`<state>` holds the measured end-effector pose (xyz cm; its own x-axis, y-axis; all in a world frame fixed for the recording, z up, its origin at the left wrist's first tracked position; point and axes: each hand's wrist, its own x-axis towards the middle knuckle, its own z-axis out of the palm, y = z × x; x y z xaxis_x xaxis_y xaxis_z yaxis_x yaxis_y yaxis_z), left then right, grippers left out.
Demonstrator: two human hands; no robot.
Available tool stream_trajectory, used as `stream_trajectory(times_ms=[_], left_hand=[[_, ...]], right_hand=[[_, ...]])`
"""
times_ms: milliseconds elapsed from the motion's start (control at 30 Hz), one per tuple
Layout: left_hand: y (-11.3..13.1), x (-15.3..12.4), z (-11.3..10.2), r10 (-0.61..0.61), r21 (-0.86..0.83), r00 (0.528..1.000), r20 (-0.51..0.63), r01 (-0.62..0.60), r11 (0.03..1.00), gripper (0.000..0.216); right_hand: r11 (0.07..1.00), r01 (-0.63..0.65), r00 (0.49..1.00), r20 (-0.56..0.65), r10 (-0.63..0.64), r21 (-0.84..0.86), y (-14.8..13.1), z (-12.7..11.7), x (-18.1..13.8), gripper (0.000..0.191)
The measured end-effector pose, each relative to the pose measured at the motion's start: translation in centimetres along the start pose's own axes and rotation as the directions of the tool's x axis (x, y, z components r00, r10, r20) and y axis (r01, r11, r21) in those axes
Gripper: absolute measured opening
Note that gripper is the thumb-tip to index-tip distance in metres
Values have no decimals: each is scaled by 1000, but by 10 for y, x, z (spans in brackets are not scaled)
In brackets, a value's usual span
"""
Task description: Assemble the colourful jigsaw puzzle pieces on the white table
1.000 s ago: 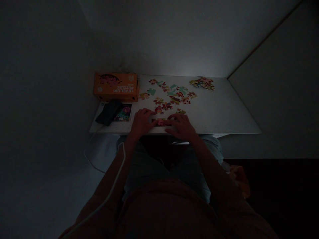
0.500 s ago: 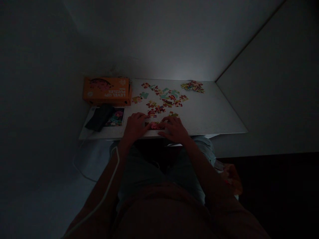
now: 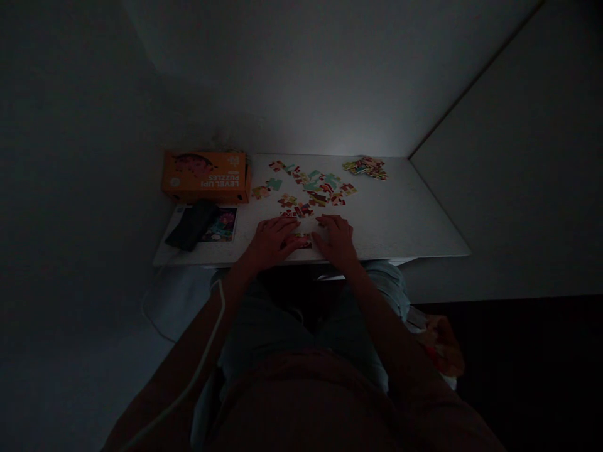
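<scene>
The scene is very dim. My left hand (image 3: 273, 241) and my right hand (image 3: 337, 239) lie flat on a small white table (image 3: 400, 220), close together near its front edge. Between them shows part of a reddish joined strip of puzzle pieces (image 3: 303, 240), which both hands press on or touch. Just beyond my fingers lie several loose coloured puzzle pieces (image 3: 313, 186), scattered over the middle of the table. Whether either hand grips a piece cannot be made out.
An orange puzzle box (image 3: 205, 176) stands at the table's back left. In front of it lie a picture card (image 3: 219, 225) and a dark pouch (image 3: 191, 224). A small heap of pieces (image 3: 366, 167) sits at the back right. Walls enclose the table.
My hands have drawn closer together over the reddish strip, which they now cover more. The view has shifted slightly to the left and down.
</scene>
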<state>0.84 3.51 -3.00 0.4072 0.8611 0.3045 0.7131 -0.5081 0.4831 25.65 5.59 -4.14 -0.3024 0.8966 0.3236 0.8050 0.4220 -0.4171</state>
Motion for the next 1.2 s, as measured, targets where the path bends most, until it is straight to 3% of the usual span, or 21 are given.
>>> stream_trajectory(times_ms=[167, 333, 533, 733, 1000, 1200], left_hand=[[4, 24, 5, -9, 126, 997, 80, -1, 992, 51], [-5, 31, -9, -78, 236, 989, 122, 47, 971, 55], [-28, 22, -22, -150, 208, 986, 80, 130, 969, 52], [-47, 11, -22, -147, 111, 989, -4, 147, 983, 47], [-50, 6, -16, -205, 136, 972, -113, 219, 966, 45], [-47, 6, -17, -238, 182, 965, -110, 255, 950, 46]], right_hand=[[997, -78, 997, -5, 78, -18, 9, -8, 2, 55], [983, -116, 993, 3, 118, -145, 25, -32, -2, 51], [985, -140, 990, -18, 139, -104, 40, -29, -3, 50], [990, -126, 991, -60, 123, -56, 53, -17, -1, 40], [996, -88, 995, -37, 89, 25, 58, -19, -3, 35], [991, -70, 996, -54, 76, 111, 52, -25, -6, 39]])
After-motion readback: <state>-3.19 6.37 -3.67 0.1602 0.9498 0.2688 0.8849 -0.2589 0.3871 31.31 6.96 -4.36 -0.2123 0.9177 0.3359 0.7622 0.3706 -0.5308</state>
